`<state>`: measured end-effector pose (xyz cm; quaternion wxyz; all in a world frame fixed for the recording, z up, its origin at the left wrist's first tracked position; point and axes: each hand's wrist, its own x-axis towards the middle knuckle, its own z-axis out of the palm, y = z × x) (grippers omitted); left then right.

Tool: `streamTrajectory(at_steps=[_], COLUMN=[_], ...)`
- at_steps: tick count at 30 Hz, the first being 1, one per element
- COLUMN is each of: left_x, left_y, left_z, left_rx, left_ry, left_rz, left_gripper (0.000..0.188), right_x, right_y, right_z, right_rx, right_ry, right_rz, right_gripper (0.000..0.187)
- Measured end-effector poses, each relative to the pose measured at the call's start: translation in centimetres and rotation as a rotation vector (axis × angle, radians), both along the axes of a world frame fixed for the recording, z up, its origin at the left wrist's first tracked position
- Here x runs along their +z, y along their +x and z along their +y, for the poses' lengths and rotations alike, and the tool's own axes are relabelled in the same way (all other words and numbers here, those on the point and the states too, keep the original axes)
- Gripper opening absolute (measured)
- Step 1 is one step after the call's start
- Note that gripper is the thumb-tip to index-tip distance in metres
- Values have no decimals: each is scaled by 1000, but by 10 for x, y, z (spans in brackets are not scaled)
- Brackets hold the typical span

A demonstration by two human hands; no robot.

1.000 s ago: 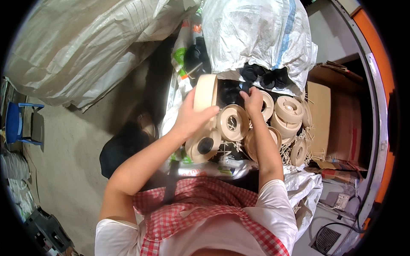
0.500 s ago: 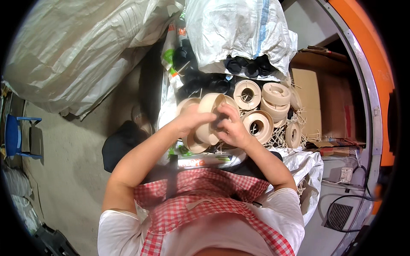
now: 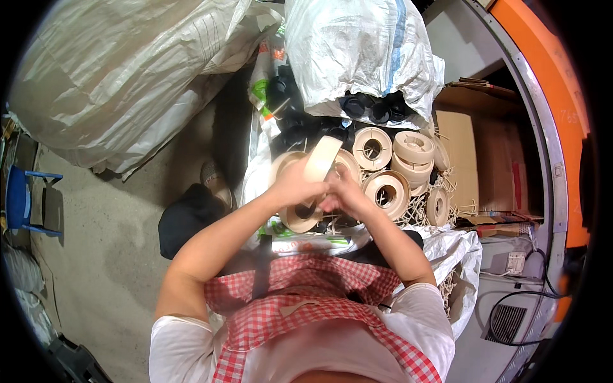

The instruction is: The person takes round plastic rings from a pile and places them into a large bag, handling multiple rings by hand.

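My left hand point(image 3: 295, 186) is closed around a beige plastic ring point(image 3: 324, 156), which is tilted on edge above the work surface. At the ring's right side my right hand point(image 3: 350, 196) has its fingers curled in close; whatever they pinch is hidden. More beige rings lie just under and behind my hands. To the right, a flanged ring point(image 3: 372, 148) shows its spoked hub, with another hub ring point(image 3: 397, 191) nearer me. Beside them rings are stacked, the top ring point(image 3: 415, 146) lying flat. A smaller ring point(image 3: 438, 205) leans on its edge farther right.
Thin beige sticks point(image 3: 415, 209) are scattered among the rings. Black round parts point(image 3: 377, 110) spill from a white woven sack point(image 3: 351, 51) at the back. An opened cardboard box point(image 3: 460, 159) stands right; a large pale sack point(image 3: 121, 76) fills the far left. A blue stool point(image 3: 22, 198) is at left.
The ring in my left hand has turned, so its outer band now slants up to the right. My right fingers have drawn lower and closer to my left hand.
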<state>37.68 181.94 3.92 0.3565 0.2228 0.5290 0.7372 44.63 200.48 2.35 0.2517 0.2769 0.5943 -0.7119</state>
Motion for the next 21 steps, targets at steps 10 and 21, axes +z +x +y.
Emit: streamTrajectory(at_steps=[10, 21], left_x=[-2, -75], left_y=[2, 16], left_z=[-1, -9], left_rx=[101, 32], left_ry=[-109, -669], left_rz=[83, 350], left_gripper=[52, 57], right_x=[-11, -87], right_y=[-1, 10], right_z=[20, 38], right_rx=[-143, -132], right_ry=[-251, 716], right_rz=[-117, 595], right_gripper=[61, 56])
